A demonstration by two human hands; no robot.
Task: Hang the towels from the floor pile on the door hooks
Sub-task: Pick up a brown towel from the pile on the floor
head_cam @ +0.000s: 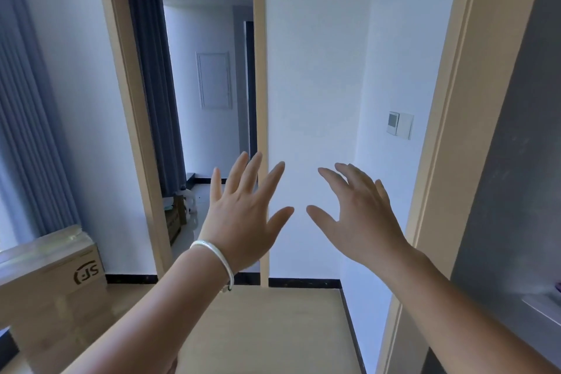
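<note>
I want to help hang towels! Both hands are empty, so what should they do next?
Probably look down and find the towel pile. The left hand and right hand are spread open, holding nothing, and no towel or hook shows in this view, only a doorway and a cardboard box.

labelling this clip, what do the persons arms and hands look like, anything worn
Both forearms are bare, with no sleeves in view. The left hand has a plain, smooth white bangle around its wrist, with a small dark bit at its lower end. The right hand wears nothing: no ring, watch or glove shows. The fingers carry no rings.
</note>
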